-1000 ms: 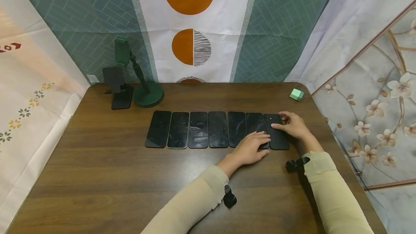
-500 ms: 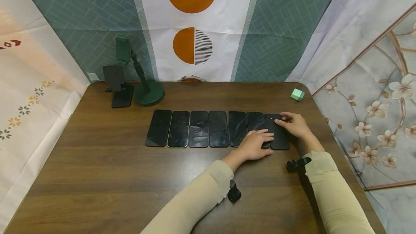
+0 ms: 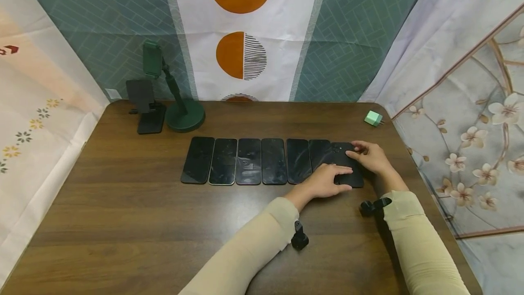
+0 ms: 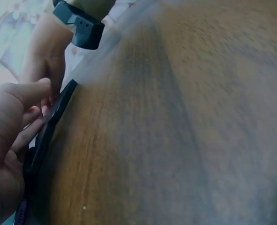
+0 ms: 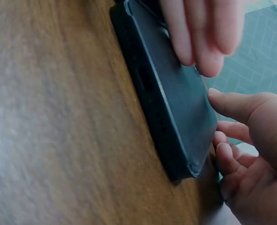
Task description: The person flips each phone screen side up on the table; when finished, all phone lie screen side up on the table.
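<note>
Several dark smartphones point(image 3: 248, 162) lie side by side in a row on the brown table. The rightmost, a black phone point(image 3: 354, 179), lies back up, with its camera area at the top. Fingers extended, my left hand point(image 3: 321, 182) reaches over the lower part of this phone and covers part of the neighbouring phone point(image 3: 320, 151). My right hand point(image 3: 373, 158) holds the black phone at its upper right, thumb on the back and fingers curled by the edge. In the right wrist view, the black phone point(image 5: 175, 93) shows its port edge, both hands beyond it.
At the back left stand a black phone stand point(image 3: 151, 119) and a green stand with a round base point(image 3: 186, 116). A green charger plug point(image 3: 373, 118) sits near the back right corner. Patterned cloths hang behind and on both sides.
My left hand has slid to the right, from the neighbouring phone onto the rightmost one. The right thumb has shifted slightly right. The row of phones looks unmoved.
</note>
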`<control>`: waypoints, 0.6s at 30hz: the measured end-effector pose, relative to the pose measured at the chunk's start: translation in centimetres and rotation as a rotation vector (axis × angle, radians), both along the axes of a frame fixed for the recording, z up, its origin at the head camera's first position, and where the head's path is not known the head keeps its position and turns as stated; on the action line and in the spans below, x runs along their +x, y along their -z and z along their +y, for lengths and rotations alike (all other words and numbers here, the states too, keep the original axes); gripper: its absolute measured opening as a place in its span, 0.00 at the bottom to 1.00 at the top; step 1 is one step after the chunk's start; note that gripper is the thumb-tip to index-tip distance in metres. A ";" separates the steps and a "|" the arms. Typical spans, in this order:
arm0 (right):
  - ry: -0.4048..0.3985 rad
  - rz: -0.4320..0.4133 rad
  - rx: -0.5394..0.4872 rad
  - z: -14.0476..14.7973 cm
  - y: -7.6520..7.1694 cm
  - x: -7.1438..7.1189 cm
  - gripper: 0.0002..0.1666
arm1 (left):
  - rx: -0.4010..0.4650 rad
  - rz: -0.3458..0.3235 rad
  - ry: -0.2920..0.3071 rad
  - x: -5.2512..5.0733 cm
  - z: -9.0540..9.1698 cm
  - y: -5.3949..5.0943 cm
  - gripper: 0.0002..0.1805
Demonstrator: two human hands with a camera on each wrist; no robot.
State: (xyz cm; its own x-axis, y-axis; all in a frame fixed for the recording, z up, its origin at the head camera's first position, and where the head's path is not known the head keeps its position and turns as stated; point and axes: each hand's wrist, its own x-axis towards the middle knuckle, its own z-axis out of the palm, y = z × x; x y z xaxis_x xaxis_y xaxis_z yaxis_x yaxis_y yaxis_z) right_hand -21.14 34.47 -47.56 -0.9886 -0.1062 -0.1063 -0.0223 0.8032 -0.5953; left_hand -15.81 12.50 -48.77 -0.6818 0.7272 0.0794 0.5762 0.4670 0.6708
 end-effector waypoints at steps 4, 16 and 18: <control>-0.023 -0.013 0.021 -0.1 -0.3 0.0 0.32 | -0.036 0.011 0.025 -0.1 0.0 0.0 0.31; -0.047 -0.042 0.081 -0.9 -0.9 -0.7 0.35 | -0.002 0.021 -0.034 0.0 0.3 0.1 0.30; -0.037 -0.061 0.082 -1.0 -1.0 -0.8 0.38 | 0.006 0.012 -0.054 0.0 0.4 0.2 0.29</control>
